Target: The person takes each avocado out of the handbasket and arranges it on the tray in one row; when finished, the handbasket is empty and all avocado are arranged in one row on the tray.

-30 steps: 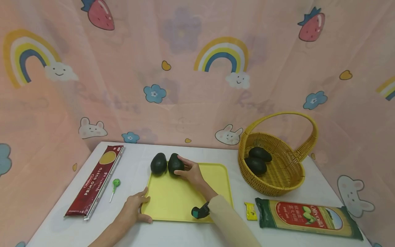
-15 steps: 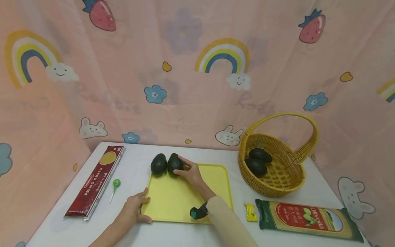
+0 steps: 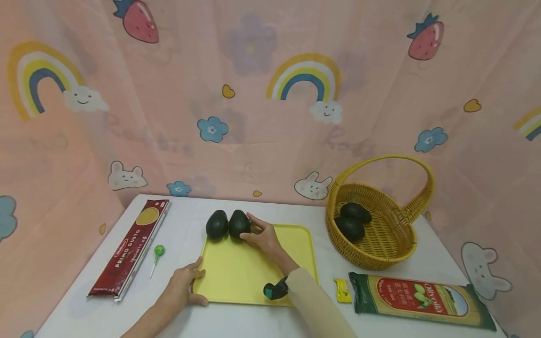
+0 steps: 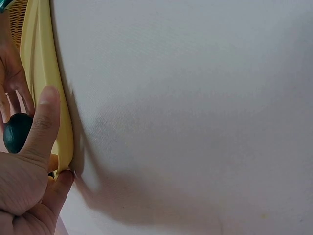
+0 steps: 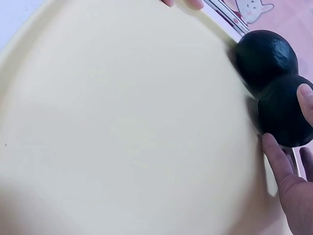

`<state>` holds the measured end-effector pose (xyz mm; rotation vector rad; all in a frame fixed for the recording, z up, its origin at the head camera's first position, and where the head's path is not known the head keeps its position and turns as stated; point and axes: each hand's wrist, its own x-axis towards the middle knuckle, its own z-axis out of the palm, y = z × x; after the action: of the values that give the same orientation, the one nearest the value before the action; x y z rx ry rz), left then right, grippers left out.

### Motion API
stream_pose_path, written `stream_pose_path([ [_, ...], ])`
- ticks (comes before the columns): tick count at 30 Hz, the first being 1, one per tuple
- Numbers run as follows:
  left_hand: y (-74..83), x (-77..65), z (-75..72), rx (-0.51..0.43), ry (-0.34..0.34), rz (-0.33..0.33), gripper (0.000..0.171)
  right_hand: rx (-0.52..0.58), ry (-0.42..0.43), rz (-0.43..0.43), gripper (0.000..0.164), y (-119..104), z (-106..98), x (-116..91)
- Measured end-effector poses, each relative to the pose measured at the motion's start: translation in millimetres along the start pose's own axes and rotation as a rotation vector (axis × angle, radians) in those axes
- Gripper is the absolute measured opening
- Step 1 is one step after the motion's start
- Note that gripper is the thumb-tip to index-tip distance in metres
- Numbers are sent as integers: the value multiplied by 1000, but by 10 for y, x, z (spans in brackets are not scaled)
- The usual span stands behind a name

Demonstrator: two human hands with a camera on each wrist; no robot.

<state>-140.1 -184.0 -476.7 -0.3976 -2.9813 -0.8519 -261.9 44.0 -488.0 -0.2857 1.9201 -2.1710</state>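
Two dark green avocados stand side by side at the far left corner of the yellow tray (image 3: 236, 281): a left avocado (image 3: 217, 225) and a right avocado (image 3: 239, 226). My right hand (image 3: 265, 239) is beside the right avocado, its fingers spread loosely. In the right wrist view a thumb and fingertip lie right at that avocado's (image 5: 283, 115) sides. My left hand (image 3: 184, 282) holds the tray's near left corner, thumb at the front edge and fingers along the left side. In the left wrist view, its thumb (image 4: 44, 120) lies across the tray rim.
A yellow wicker basket (image 3: 393, 234) with two more avocados (image 3: 351, 228) stands at the right. Before it lie a yellow candy packet (image 3: 343, 290) and a green-ended spaghetti pack (image 3: 422, 300). A red spaghetti pack (image 3: 131, 249) and a green lollipop (image 3: 158, 253) lie at the left.
My right hand's fingers have loosened and drawn slightly to the right off the right avocado, which stands by the left one. The left hand keeps its place on the tray.
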Motion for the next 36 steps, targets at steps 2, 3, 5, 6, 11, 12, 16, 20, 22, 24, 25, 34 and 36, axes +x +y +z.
stream_pose_path([
  [2, 0, -1, 1, 2, 0, 2, 73, 4, -5, 2, 64, -13, -17, -6],
  [3, -1, -3, 1, 3, 1, 5, 73, 4, -8, -1, 63, -19, -28, -9],
  [5, -4, -6, 4, 4, 2, 7, 73, 3, -9, -1, 61, -28, -53, -13],
  [6, -3, -7, 4, 3, 3, 8, 73, -2, -8, -1, 61, -33, -67, -15],
  [11, 2, -1, -3, 14, -3, 4, 73, -25, 5, 3, 58, -64, -153, -22],
  [12, 6, -1, -5, 14, -6, 0, 73, -27, 8, 5, 58, -67, -173, -23],
  [16, 13, -2, -8, 19, -13, -7, 73, -28, 18, 14, 56, -81, -257, -28],
  [20, 8, -3, -6, 21, -10, 0, 73, -47, 37, 25, 55, -116, -340, -41],
  [22, 6, -7, -6, 21, -7, 5, 72, -62, 44, 29, 55, -137, -384, -54],
  [24, 4, -10, -5, 18, 1, 11, 72, -73, 47, 36, 54, -168, -425, -70],
  [25, 3, -12, -5, 16, 2, 11, 72, -84, 43, 34, 54, -184, -445, -81],
  [34, 31, 9, -11, 34, 1, 6, 71, -107, 14, 43, 52, -318, -632, -211],
  [36, 37, 10, -10, 32, -2, -5, 71, -110, 8, 37, 52, -340, -669, -239],
])
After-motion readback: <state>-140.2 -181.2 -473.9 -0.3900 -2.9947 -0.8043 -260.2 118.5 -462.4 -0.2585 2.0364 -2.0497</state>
